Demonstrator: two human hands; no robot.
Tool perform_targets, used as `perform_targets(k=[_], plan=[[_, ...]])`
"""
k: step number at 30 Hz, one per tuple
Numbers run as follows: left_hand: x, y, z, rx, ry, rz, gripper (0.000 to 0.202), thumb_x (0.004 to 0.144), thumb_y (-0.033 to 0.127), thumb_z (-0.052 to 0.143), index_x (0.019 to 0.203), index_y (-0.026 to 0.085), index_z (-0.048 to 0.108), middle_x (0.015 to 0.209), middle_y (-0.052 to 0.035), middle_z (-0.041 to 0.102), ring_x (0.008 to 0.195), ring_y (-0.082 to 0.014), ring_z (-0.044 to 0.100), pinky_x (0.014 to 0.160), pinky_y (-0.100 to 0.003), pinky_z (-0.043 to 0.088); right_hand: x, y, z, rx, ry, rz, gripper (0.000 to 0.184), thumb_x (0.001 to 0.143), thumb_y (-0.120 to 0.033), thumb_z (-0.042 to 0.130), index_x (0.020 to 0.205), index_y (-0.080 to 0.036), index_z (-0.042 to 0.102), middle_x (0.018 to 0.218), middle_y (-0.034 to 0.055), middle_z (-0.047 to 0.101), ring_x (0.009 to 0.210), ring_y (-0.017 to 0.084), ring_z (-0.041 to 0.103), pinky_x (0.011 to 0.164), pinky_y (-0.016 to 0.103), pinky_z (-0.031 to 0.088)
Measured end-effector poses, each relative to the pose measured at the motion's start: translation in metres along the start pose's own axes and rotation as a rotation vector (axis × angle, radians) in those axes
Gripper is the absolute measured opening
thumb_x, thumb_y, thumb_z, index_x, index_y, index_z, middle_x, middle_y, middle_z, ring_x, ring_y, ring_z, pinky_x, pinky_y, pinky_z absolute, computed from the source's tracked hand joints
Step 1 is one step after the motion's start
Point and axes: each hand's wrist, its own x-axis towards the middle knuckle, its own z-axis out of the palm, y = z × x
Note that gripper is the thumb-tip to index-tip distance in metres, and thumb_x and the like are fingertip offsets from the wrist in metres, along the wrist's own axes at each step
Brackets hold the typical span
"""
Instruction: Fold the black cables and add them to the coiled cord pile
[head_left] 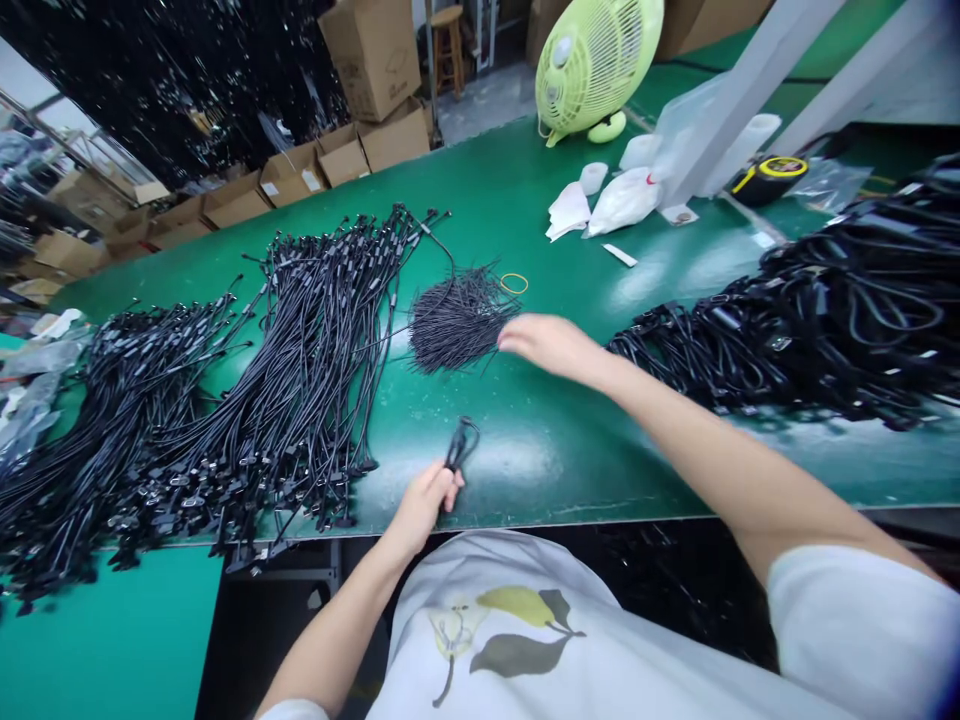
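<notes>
Bench (540, 460) view: folded cable (460, 446) short of tie pile (456, 322)

Left hand (427, 500) clenches the folded cable at the bench edge, on the near side of the tie pile, with the cable's long axis pointing at the pile. Right hand (553, 346), fingers flat and gripping nothing visible, touches the tie pile's right side, far nearer than the left.

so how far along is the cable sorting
Looks done: many cable rows lie laid out at left. In hand: left hand grips one looped cable, right hand at the ties. Left: a big tangled heap at right.
</notes>
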Motion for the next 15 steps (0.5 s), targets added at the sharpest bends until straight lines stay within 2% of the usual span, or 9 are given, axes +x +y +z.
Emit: perform_targets(k=[1,3,6,8,11,13,15], plan=[[0.004,0.001,-0.001,-0.141,0.048,0.008,0.041,0.086,0.057,0.050,0.081,0.016,0.054,0.056,0.0046,0.042,0.054,-0.0109,0.038,0.058,-0.025,0.031,0.012,0.014,-0.012,-0.033,0.102,0.086,0.041,0.099,-0.026,0.027,0.100,-0.014,0.066,0.094,0.0111,0.067,0.082,0.017,0.054,0.078,0.030,0.035],[0.008,0.005,-0.001,-0.355,0.100,0.000,0.043,0.079,0.058,0.062,0.080,0.016,0.053,0.059,0.0051,0.042,0.053,-0.0088,0.036,0.055,-0.024,0.029,0.031,0.037,-0.027,-0.154,0.260,0.254,0.031,0.096,-0.024,0.035,0.098,-0.013,0.064,0.095,0.0152,0.066,0.083,0.019,0.052,0.079,0.033,0.033],[0.010,0.012,0.000,-0.507,0.090,-0.038,0.045,0.073,0.056,0.070,0.080,0.015,0.052,0.060,0.0054,0.041,0.052,-0.0070,0.034,0.052,-0.024,0.027,0.045,0.059,-0.031,-0.294,0.309,0.387,0.018,0.087,-0.028,0.053,0.079,-0.014,0.062,0.087,0.0153,0.065,0.078,0.018,0.051,0.077,0.034,0.034],[0.009,0.016,0.000,-0.547,0.091,-0.042,0.044,0.073,0.054,0.071,0.080,0.015,0.050,0.061,0.0053,0.041,0.052,-0.0068,0.036,0.052,-0.024,0.028,0.040,0.068,-0.028,-0.310,0.296,0.345,0.025,0.086,-0.032,0.054,0.067,-0.016,0.057,0.076,0.0136,0.062,0.073,0.018,0.052,0.075,0.035,0.035],[0.008,0.021,-0.001,-0.561,0.117,-0.014,0.043,0.074,0.053,0.070,0.080,0.016,0.050,0.061,0.0048,0.044,0.053,-0.0071,0.039,0.053,-0.024,0.030,0.014,0.067,-0.019,-0.282,0.486,0.212,0.029,0.087,-0.035,0.054,0.063,-0.020,0.051,0.061,0.0101,0.056,0.064,0.020,0.052,0.069,0.037,0.037],[0.008,0.025,-0.001,-0.551,0.105,0.014,0.043,0.075,0.053,0.069,0.079,0.016,0.049,0.061,0.0051,0.043,0.052,-0.0070,0.039,0.053,-0.024,0.030,-0.012,0.052,-0.007,-0.212,0.596,0.129,0.019,0.087,-0.033,0.053,0.072,-0.020,0.055,0.062,0.0093,0.057,0.060,0.021,0.052,0.065,0.037,0.039],[0.008,0.029,0.002,-0.545,0.053,0.037,0.042,0.077,0.052,0.068,0.080,0.015,0.050,0.060,0.0057,0.042,0.052,-0.0065,0.038,0.052,-0.024,0.030,-0.037,0.024,0.014,-0.122,0.577,0.099,0.014,0.087,-0.030,0.052,0.090,-0.019,0.060,0.071,0.0085,0.062,0.059,0.019,0.053,0.063,0.035,0.041]])
